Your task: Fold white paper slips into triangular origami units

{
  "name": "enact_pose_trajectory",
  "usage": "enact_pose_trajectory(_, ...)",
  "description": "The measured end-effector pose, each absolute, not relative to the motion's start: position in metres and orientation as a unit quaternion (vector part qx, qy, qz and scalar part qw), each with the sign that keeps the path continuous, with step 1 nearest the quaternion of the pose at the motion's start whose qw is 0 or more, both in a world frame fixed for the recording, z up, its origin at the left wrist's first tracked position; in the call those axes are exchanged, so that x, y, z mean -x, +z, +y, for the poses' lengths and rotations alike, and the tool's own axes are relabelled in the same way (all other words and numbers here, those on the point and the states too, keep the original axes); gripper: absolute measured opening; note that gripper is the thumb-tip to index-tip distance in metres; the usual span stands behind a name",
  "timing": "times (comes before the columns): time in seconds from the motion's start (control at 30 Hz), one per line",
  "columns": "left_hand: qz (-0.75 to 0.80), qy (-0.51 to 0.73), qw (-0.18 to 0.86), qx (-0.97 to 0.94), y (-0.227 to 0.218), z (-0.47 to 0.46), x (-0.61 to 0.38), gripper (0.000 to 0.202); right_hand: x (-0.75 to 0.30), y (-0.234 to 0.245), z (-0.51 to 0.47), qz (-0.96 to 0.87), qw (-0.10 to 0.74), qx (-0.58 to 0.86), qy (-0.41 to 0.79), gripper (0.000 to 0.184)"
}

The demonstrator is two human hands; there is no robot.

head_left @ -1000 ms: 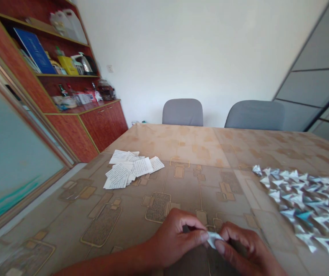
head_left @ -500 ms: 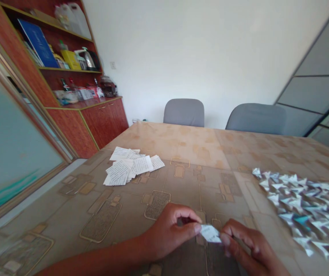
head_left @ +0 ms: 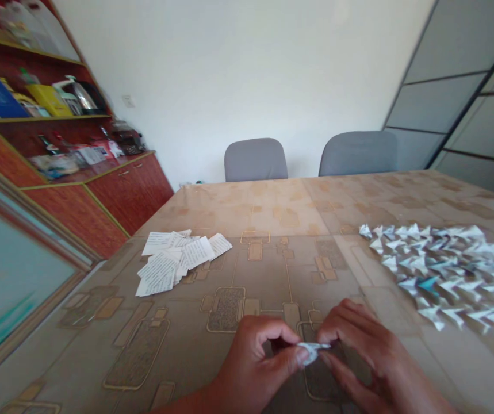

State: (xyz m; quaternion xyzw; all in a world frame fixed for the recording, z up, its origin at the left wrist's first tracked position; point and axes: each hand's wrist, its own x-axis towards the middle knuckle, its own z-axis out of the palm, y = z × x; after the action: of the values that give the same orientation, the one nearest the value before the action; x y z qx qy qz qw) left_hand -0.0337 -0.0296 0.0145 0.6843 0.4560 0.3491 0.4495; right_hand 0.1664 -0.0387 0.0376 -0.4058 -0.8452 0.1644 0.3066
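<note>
My left hand (head_left: 264, 356) pinches a small folded piece of printed paper (head_left: 309, 353) between thumb and forefinger, a little above the table. The paper is now folded narrow, with a thin point towards the right. My right hand (head_left: 363, 351) has its thumb and forefinger around that point, closed in on it; its other fingers are curled. To the left lies a loose pile of printed paper slips (head_left: 173, 259). Several folded paper pieces (head_left: 454, 267) stand in rows on the right side.
The patterned tabletop (head_left: 268, 276) spreads under everything. Two grey chairs (head_left: 255, 160) (head_left: 359, 153) stand behind its far edge. A red-brown cabinet (head_left: 130, 192) with bottles, a kettle and boxes is at the left, and a sliding door is beside it.
The paper has gone from a flat diamond shape to a narrower fold. My right hand has moved closer to my left. The view has swung right.
</note>
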Motion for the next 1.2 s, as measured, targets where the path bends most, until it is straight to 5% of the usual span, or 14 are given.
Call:
enact_pose_trajectory(0.13, 0.453, 0.339, 0.460, -0.685, 0.0144, -0.0281, 0.0322, 0.024, -0.1653, 0.0328, -0.0397, -0.837, 0.305, 0.415, 0.186, 0.015)
enact_pose_trajectory(0.33, 0.434, 0.310, 0.617, -0.578, 0.0079, -0.0241, 0.0316, 0.032, -0.1698, 0.0312, -0.0370, -0.829, 0.315, 0.411, 0.211, 0.010)
enact_pose_trajectory(0.6, 0.425, 0.340, 0.439, -0.715, 0.0138, -0.0258, 0.0281, 0.016, -0.1696, 0.0294, -0.0349, -0.854, 0.309, 0.379, 0.180, 0.008)
enact_pose_trajectory(0.87, 0.403, 0.331, 0.600, -0.606, 0.0083, -0.0256, 0.0285, 0.026, -0.1709, 0.0285, -0.0356, -0.853, 0.331, 0.366, 0.169, 0.010)
enact_pose_trajectory(1.2, 0.406, 0.328, 0.567, -0.637, 0.0099, -0.0267, 0.0288, 0.030, -0.1733, 0.0308, -0.0362, -0.860, 0.305, 0.373, 0.169, 0.013)
